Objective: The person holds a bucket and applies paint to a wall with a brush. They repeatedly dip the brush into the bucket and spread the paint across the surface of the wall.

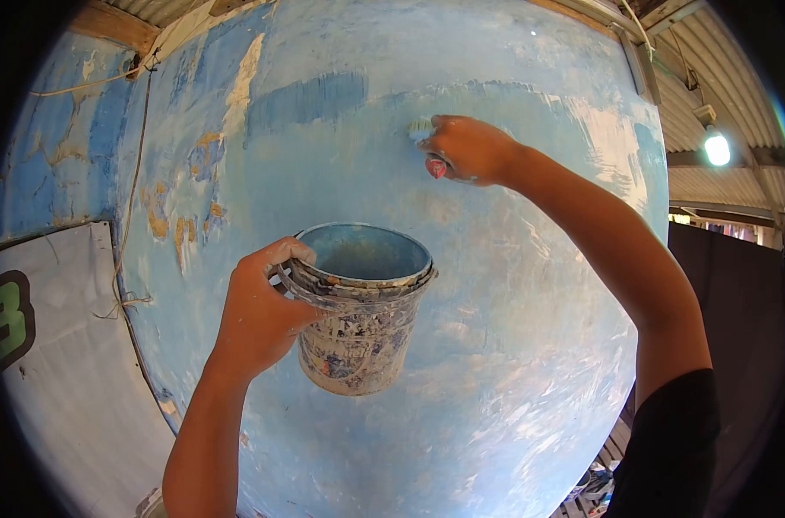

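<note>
A paint-stained bucket (358,341) hangs in front of the blue wall, held by my left hand (276,298), whose fingers and thumb are closed round its rim and handle. The bucket's inside is coated light blue. Higher up and to the right, my right hand (470,151) is closed on a paintbrush (422,130); its bristles lie against the wall (323,181) and the red end of its handle sticks out below the fist. Darker blue strokes show on the wall left of the brush. How much paint the bucket holds cannot be made out.
Peeling patches and a hanging cord (138,181) mark the wall's left side. At the lower left is a pale sheet (73,345) with a green figure. A lit bulb (716,148) hangs under the metal roof at right. Clutter (593,485) lies at the bottom right.
</note>
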Demonstrator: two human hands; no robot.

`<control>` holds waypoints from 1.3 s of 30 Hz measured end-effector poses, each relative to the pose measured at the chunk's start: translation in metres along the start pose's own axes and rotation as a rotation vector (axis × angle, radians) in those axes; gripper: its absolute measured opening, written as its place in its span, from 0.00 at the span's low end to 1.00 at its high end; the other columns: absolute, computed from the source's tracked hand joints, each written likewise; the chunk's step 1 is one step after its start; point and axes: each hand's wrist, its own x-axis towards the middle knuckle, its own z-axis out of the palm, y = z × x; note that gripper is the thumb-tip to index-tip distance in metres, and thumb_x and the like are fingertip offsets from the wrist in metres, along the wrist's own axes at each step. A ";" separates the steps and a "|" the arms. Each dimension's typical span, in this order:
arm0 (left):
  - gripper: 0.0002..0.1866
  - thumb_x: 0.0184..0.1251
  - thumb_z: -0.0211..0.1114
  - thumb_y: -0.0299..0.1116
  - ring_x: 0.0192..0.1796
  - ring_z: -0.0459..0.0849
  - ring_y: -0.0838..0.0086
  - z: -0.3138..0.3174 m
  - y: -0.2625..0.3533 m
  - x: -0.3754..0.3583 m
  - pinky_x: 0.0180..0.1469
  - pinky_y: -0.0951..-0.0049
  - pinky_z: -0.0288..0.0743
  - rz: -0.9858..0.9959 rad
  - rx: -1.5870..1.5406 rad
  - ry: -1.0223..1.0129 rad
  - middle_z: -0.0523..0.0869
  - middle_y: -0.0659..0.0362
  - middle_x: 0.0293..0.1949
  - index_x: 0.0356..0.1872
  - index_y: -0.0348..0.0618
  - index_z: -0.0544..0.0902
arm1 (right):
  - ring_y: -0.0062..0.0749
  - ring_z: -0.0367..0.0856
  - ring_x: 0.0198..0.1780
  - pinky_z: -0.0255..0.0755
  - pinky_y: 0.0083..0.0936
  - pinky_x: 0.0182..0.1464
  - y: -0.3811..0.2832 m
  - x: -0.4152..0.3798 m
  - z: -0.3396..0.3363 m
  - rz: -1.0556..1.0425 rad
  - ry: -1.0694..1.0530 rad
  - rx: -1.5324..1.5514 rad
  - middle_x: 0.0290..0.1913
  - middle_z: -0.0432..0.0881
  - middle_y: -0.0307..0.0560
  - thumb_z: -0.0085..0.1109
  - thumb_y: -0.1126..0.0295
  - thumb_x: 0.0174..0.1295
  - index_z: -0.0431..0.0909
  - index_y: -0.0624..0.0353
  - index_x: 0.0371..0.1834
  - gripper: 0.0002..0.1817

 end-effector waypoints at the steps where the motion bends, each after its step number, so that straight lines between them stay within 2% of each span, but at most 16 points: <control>1: 0.22 0.47 0.77 0.16 0.56 0.85 0.64 0.001 0.001 0.000 0.68 0.57 0.79 -0.004 -0.002 0.004 0.86 0.54 0.48 0.45 0.39 0.82 | 0.52 0.86 0.50 0.84 0.42 0.50 -0.006 -0.007 -0.009 0.026 0.066 0.162 0.44 0.90 0.59 0.65 0.65 0.72 0.88 0.63 0.42 0.11; 3: 0.22 0.47 0.76 0.16 0.58 0.85 0.64 0.001 0.003 0.000 0.68 0.57 0.79 -0.004 0.026 0.014 0.87 0.53 0.50 0.47 0.39 0.82 | 0.51 0.87 0.47 0.84 0.39 0.49 0.001 -0.011 -0.018 0.052 0.134 0.323 0.44 0.91 0.59 0.65 0.64 0.73 0.88 0.63 0.42 0.12; 5: 0.21 0.48 0.77 0.16 0.54 0.85 0.68 0.003 0.006 -0.002 0.64 0.61 0.79 0.019 0.031 0.045 0.85 0.59 0.45 0.45 0.41 0.81 | 0.52 0.89 0.39 0.84 0.37 0.45 0.028 -0.004 -0.023 0.480 0.334 0.680 0.42 0.91 0.60 0.64 0.63 0.74 0.87 0.66 0.41 0.14; 8: 0.21 0.49 0.77 0.16 0.50 0.85 0.73 0.003 0.007 -0.003 0.59 0.64 0.79 0.027 0.048 0.063 0.84 0.64 0.41 0.43 0.43 0.80 | 0.53 0.88 0.33 0.82 0.38 0.43 0.072 -0.004 0.008 0.660 0.522 0.684 0.37 0.90 0.61 0.66 0.61 0.74 0.85 0.69 0.41 0.17; 9: 0.21 0.49 0.76 0.15 0.50 0.85 0.72 0.003 0.006 -0.002 0.60 0.64 0.79 0.014 0.055 0.059 0.84 0.63 0.41 0.43 0.43 0.80 | 0.53 0.88 0.33 0.82 0.38 0.43 0.066 -0.002 -0.005 0.663 0.524 0.683 0.37 0.90 0.61 0.66 0.61 0.74 0.85 0.69 0.41 0.17; 11: 0.21 0.47 0.75 0.15 0.53 0.85 0.69 0.000 0.010 -0.002 0.63 0.62 0.80 0.002 0.049 0.056 0.85 0.59 0.44 0.45 0.40 0.81 | 0.54 0.89 0.35 0.81 0.40 0.43 0.055 0.010 -0.032 0.685 0.395 0.263 0.36 0.89 0.63 0.69 0.57 0.71 0.83 0.71 0.42 0.21; 13: 0.22 0.46 0.74 0.15 0.56 0.85 0.66 0.001 0.009 -0.002 0.66 0.59 0.80 -0.020 0.039 0.043 0.87 0.54 0.47 0.46 0.38 0.82 | 0.56 0.89 0.36 0.81 0.41 0.43 0.039 0.022 -0.028 0.659 0.416 0.337 0.35 0.88 0.65 0.71 0.57 0.70 0.83 0.71 0.41 0.21; 15: 0.20 0.48 0.74 0.14 0.49 0.84 0.74 0.001 0.007 -0.001 0.59 0.66 0.79 0.027 0.035 0.020 0.84 0.64 0.42 0.43 0.43 0.81 | 0.58 0.89 0.37 0.81 0.42 0.43 0.035 0.022 -0.018 0.631 0.441 0.409 0.35 0.87 0.66 0.72 0.56 0.68 0.83 0.71 0.41 0.22; 19: 0.19 0.49 0.73 0.13 0.49 0.84 0.75 0.001 0.008 -0.002 0.57 0.68 0.79 0.060 -0.006 0.038 0.84 0.64 0.41 0.42 0.44 0.82 | 0.60 0.88 0.38 0.83 0.41 0.42 0.055 0.008 -0.010 0.735 0.412 0.487 0.36 0.87 0.68 0.72 0.57 0.68 0.84 0.69 0.40 0.21; 21: 0.19 0.49 0.75 0.14 0.51 0.84 0.75 0.000 0.008 -0.002 0.57 0.69 0.79 0.041 0.004 0.018 0.84 0.64 0.41 0.42 0.43 0.82 | 0.56 0.90 0.37 0.83 0.40 0.42 0.061 0.010 -0.024 0.676 0.349 0.150 0.35 0.88 0.66 0.71 0.57 0.69 0.85 0.68 0.39 0.20; 23: 0.18 0.48 0.74 0.15 0.50 0.85 0.73 0.001 0.013 -0.002 0.60 0.65 0.80 0.046 0.020 0.025 0.85 0.61 0.41 0.40 0.42 0.81 | 0.55 0.90 0.37 0.83 0.41 0.41 0.053 0.018 -0.031 0.700 0.387 0.185 0.34 0.88 0.66 0.70 0.58 0.70 0.85 0.67 0.37 0.19; 25: 0.18 0.47 0.74 0.16 0.49 0.85 0.71 0.001 0.018 -0.005 0.63 0.61 0.80 0.058 0.033 0.039 0.86 0.58 0.41 0.39 0.41 0.80 | 0.53 0.90 0.39 0.82 0.40 0.41 0.048 0.022 -0.027 0.780 0.477 0.483 0.37 0.89 0.62 0.73 0.58 0.69 0.84 0.68 0.45 0.20; 29: 0.19 0.46 0.75 0.16 0.52 0.85 0.70 0.001 0.022 -0.009 0.65 0.59 0.79 0.096 0.120 0.063 0.85 0.60 0.42 0.41 0.41 0.81 | 0.53 0.90 0.40 0.82 0.41 0.42 0.051 -0.005 0.001 0.720 0.512 0.602 0.38 0.89 0.62 0.72 0.58 0.70 0.84 0.68 0.45 0.19; 34: 0.21 0.46 0.79 0.17 0.55 0.84 0.68 0.004 0.024 -0.018 0.70 0.55 0.76 0.069 0.138 0.072 0.85 0.60 0.43 0.42 0.43 0.81 | 0.60 0.89 0.41 0.83 0.46 0.47 0.060 -0.017 -0.039 0.694 0.365 0.255 0.39 0.88 0.67 0.69 0.62 0.69 0.85 0.67 0.45 0.16; 35: 0.22 0.43 0.78 0.15 0.53 0.86 0.67 0.006 0.026 -0.019 0.64 0.59 0.78 0.130 0.186 0.108 0.87 0.56 0.44 0.42 0.42 0.82 | 0.61 0.89 0.42 0.83 0.47 0.48 0.055 -0.013 -0.045 0.671 0.333 0.177 0.40 0.89 0.67 0.67 0.63 0.69 0.86 0.66 0.46 0.15; 39: 0.26 0.38 0.77 0.13 0.53 0.89 0.60 0.006 0.014 -0.019 0.59 0.61 0.80 0.213 0.281 0.136 0.88 0.49 0.48 0.43 0.41 0.82 | 0.51 0.87 0.53 0.85 0.44 0.51 -0.014 -0.009 -0.022 0.471 0.231 0.114 0.40 0.89 0.61 0.65 0.68 0.68 0.89 0.60 0.41 0.08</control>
